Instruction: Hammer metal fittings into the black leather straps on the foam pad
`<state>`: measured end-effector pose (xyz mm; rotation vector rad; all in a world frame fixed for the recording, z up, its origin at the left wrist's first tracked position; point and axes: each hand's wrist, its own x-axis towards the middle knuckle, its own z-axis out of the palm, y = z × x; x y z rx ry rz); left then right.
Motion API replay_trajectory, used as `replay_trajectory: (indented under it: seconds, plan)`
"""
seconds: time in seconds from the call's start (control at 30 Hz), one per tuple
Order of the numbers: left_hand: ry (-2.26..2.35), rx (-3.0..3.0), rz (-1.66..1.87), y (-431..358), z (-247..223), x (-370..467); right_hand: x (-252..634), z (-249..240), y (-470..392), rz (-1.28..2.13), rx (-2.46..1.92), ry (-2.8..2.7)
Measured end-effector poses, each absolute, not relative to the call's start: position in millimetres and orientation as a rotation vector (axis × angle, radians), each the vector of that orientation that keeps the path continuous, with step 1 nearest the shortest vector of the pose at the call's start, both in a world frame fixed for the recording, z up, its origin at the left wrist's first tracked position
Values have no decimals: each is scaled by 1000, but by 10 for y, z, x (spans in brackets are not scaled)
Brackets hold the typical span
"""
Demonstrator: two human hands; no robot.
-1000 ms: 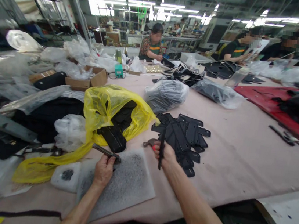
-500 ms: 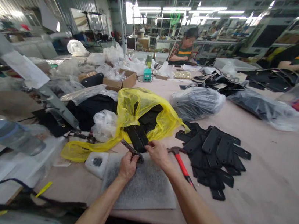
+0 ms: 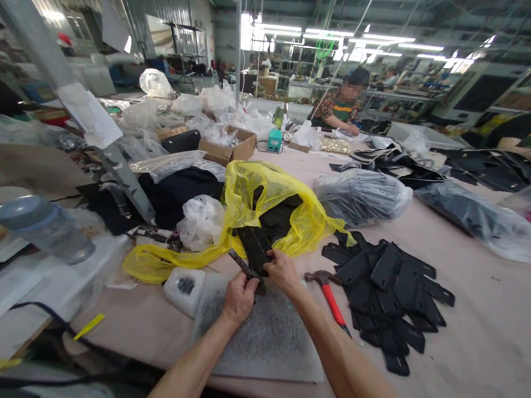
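My left hand (image 3: 239, 297) is closed on a narrow black strip (image 3: 245, 266) above a grey speckled board (image 3: 270, 341). Close by on the right, my right hand (image 3: 281, 270) has its fingers pinched together at the edge of a black piece (image 3: 255, 248). That piece lies at the mouth of a yellow plastic bag (image 3: 253, 181), which holds more black pieces. A hammer with a red handle (image 3: 334, 302) rests right of the board. Beyond it is a loose heap of black pieces (image 3: 391, 289).
Clear-bagged dark bundles (image 3: 362, 193) lie behind the heap. A white block (image 3: 182, 289) touches the board's left side. Further left are a metal post (image 3: 124, 179) and a large bottle (image 3: 51, 228). Two people sit across the table.
The whole view has shifted, so things appear slightly lower and further right. Both hands keep nearly the same pose, with the right fingers a little closer to the black piece.
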<state>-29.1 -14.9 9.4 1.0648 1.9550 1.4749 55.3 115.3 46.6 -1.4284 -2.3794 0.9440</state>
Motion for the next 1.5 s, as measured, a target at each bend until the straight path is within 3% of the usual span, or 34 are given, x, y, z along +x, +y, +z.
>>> replay_trajectory:
  seconds: [0.27,0.4,0.5,0.67,0.97,1.3,1.5]
  plan:
    - [1959,974,1538,-164,52,-315,1399,737,939,1276,-1444,-2051]
    - [1957,973,1539,-156,54,-328,1748,602,368,1631,-1470,-1623]
    - [1968,1000,1519,-147,72,-325,1881,429,-68,1691,-1483,-1564]
    - [1961,1089,1452,-141,62,-309,1920,301,-453,1561,-1493,-1720]
    - [2045,1160,1381,-151,16,-326,1941,329,-374,1454,-1557,-1849]
    - [2054,1126,1409,-112,-21,-346,2415,711,712,1027,-1403,-2398]
    - [2074,1162,1360,-106,15,-346,1695,729,927,921,-1047,-2616]
